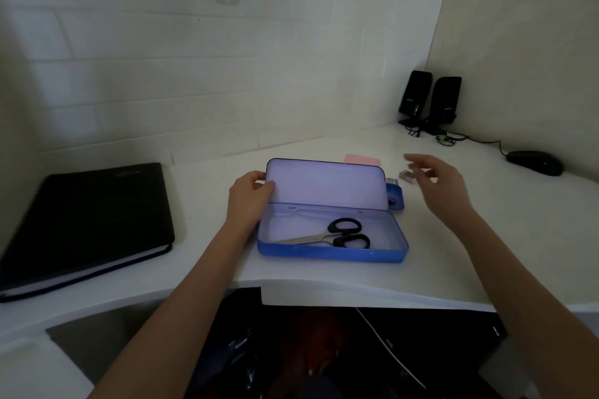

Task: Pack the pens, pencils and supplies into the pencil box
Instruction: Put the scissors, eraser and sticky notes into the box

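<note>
Nearest to me, just below my left fingertips, the blue pencil box (330, 251) lies open on the white desk (486, 236). A pair of black-handled scissors (334, 235) already rests flat in its tray, blades pointing toward my left hand. I judge the box to be thin tin: light, stiff, and apt to slide on this smooth top, so it wants steadying while I load it.

My left hand (249, 194) does that, pinching the left edge of the upright lid (324, 183), thumb on the inner face and fingers behind. The lid feels like the right place to hold; the tray walls are shallow and would offer less purchase.

My right hand (437, 181) hangs in the air to the right of the box, fingers spread loose and holding nothing. Just beyond those fingertips lies a small pale eraser-like block (407, 175), though it is blurred. It should be light and a little grippy, best nipped by its long sides. Between it and the lid sits a small blue item (397, 196), half hidden; I cannot tell what it is. Behind the lid a pink pad (361, 159) peeks out, soft-edged and easy to bend.

Far from my left fingers lies a black binder (87, 220); its embossed mark is unreadable. Beyond my right hand stand two speakers (431, 100) and a mouse (534, 162), labels illegible.
</note>
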Available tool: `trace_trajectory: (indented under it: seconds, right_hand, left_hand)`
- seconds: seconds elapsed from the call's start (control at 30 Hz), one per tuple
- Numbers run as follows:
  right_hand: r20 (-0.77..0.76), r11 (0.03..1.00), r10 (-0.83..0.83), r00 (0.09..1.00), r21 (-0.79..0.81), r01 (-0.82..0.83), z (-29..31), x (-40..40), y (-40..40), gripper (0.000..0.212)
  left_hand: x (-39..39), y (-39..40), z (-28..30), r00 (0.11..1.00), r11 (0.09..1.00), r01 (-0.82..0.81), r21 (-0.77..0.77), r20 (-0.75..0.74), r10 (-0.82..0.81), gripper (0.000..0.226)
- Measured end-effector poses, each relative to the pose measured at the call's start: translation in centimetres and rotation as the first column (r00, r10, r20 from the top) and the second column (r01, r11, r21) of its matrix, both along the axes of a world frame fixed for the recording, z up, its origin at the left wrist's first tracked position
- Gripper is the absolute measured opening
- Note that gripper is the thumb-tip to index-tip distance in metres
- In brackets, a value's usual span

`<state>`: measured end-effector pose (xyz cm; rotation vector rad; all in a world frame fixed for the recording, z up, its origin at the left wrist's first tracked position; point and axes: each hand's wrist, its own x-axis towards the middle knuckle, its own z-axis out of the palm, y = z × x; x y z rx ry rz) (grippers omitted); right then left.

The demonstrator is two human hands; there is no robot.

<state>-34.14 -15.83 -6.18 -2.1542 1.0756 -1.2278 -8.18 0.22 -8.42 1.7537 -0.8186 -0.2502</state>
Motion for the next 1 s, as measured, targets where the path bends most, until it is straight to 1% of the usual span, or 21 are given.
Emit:
trace_trajectory:
  seconds: [0.1, 0.13, 0.2, 0.23, 0.27, 0.37, 0.47, 0.5, 0.53, 0.6, 0.63, 0.7, 0.77, 0.8, 0.9, 0.97, 1.0]
  right_hand:
    - [-0.202, 0.994, -0.079, 0.976, 0.063, 0.093, -1.8, -0.3, -4.0, 0.040]
    - [-0.295, 0.989, -0.101, 0.950, 0.078, 0.129, -2.5, -0.1, -4.9, 0.040]
    - [-0.479, 0.979, -0.145, 0.866, 0.056, 0.195, -3.8, 0.1, -5.8, 0.040]
    - [-0.520, 0.976, -0.163, 0.838, 0.037, 0.213, -4.2, 0.3, -5.8, 0.039]
    - [-0.525, 0.975, -0.181, 0.831, 0.017, 0.223, -4.3, 0.4, -5.9, 0.037]
    - [-0.448, 0.968, -0.229, 0.864, -0.015, 0.249, -4.0, 0.4, -5.8, 0.025]
    - [-0.301, 0.972, -0.225, 0.927, -0.006, 0.234, -4.0, 0.2, -5.5, 0.013]
    - [-0.256, 0.975, -0.207, 0.944, 0.019, 0.219, -4.2, 0.2, -5.2, 0.013]
    - [-0.221, 0.977, -0.193, 0.956, 0.043, 0.208, -4.2, 0.1, -5.1, 0.019]
    - [-0.192, 0.979, -0.178, 0.965, 0.066, 0.194, -4.0, -0.1, -4.8, 0.034]
    - [-0.177, 0.980, -0.173, 0.969, 0.069, 0.187, -3.8, -0.2, -4.6, 0.036]
    - [-0.091, 0.984, -0.146, 0.985, 0.091, 0.154, -3.3, -0.4, -4.0, 0.030]
    - [0.008, 0.989, -0.118, 0.993, 0.095, 0.117, -3.0, -0.3, -3.2, 0.020]
    - [0.012, 0.991, -0.115, 0.993, 0.069, 0.114, -2.9, -0.1, -2.9, 0.018]
    - [-0.100, 0.990, -0.138, 0.985, 0.010, 0.140, -3.1, 0.5, -2.6, 0.024]
    - [-0.046, 0.991, -0.128, 0.991, 0.025, 0.130, -2.7, 0.5, -2.4, 0.029]
    - [0.010, 0.995, -0.082, 0.997, 0.053, 0.082, -2.2, 0.4, -1.9, 0.031]
  left_hand:
    - [0.2, -0.3, 0.0, 1.000, 1.000, -0.001, -0.008, -0.002, 0.001, 0.018]
    - [0.3, -0.4, -0.1, 1.000, 1.000, -0.009, -0.008, 0.002, 0.009, 0.018]
    - [0.4, -0.5, -0.3, 1.000, 1.000, -0.016, -0.011, 0.010, 0.016, 0.018]
    - [0.5, -0.6, -0.4, 1.000, 1.000, -0.016, -0.011, 0.013, 0.016, 0.018]
    - [0.5, -0.6, -0.4, 1.000, 1.000, -0.020, -0.012, 0.015, 0.021, 0.018]
    - [0.4, -0.6, -0.3, 0.999, 0.999, -0.039, 0.000, 0.036, 0.039, 0.016]
    - [0.4, -0.4, -0.2, 0.996, 0.997, -0.074, 0.013, 0.046, 0.073, 0.016]
    - [0.4, -0.4, -0.2, 0.995, 0.996, -0.084, 0.014, 0.046, 0.083, 0.016]
    - [0.3, -0.3, -0.3, 0.995, 0.996, -0.090, 0.017, 0.048, 0.090, 0.016]
    - [0.1, -0.2, -0.2, 0.993, 0.995, -0.102, 0.020, 0.055, 0.101, 0.012]
    - [0.0, -0.2, -0.2, 0.993, 0.994, -0.107, 0.019, 0.058, 0.106, 0.009]
    - [-0.2, -0.1, 0.0, 0.992, 0.994, -0.111, 0.018, 0.064, 0.109, 0.005]
    - [-0.2, 0.0, 0.0, 0.992, 0.994, -0.110, 0.022, 0.066, 0.109, 0.007]
    - [-0.2, 0.1, 0.0, 0.992, 0.994, -0.110, 0.025, 0.066, 0.108, 0.007]
    - [-0.2, 0.3, 0.1, 0.993, 0.994, -0.109, 0.022, 0.057, 0.107, 0.009]
    - [-0.2, 0.4, 0.1, 0.992, 0.993, -0.118, 0.029, 0.057, 0.116, 0.013]
    - [-0.3, 0.4, 0.1, 0.991, 0.992, -0.121, 0.032, 0.055, 0.119, 0.014]
